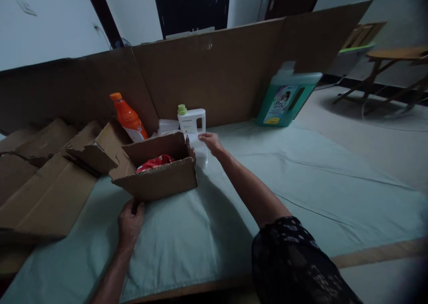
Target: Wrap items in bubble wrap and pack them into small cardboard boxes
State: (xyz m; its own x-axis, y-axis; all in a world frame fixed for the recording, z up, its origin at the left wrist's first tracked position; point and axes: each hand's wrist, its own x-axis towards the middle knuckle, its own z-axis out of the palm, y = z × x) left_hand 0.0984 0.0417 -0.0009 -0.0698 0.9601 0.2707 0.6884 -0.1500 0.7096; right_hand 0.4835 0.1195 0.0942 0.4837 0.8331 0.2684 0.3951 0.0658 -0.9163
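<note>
A small open cardboard box (167,183) stands on the green cloth, with a red and white crinkled packet (155,162) inside. My left hand (130,221) is at the box's lower front left corner, its fingers curled against the bottom edge. Beyond the box's right end, my right hand (210,141) pinches a clear plastic piece (202,156) whose exact kind I cannot make out. Just behind that hand is a white jug with a green cap (194,119). An orange bottle (129,117) leans at the box's back left, its base hidden.
At the left lie several cardboard boxes (50,188) with raised flaps. A tall cardboard panel (214,76) runs along the back. Before its right part stands a large jug of teal liquid (284,99). Green cloth (301,174) covers the table; a wooden stool (397,54) stands beyond.
</note>
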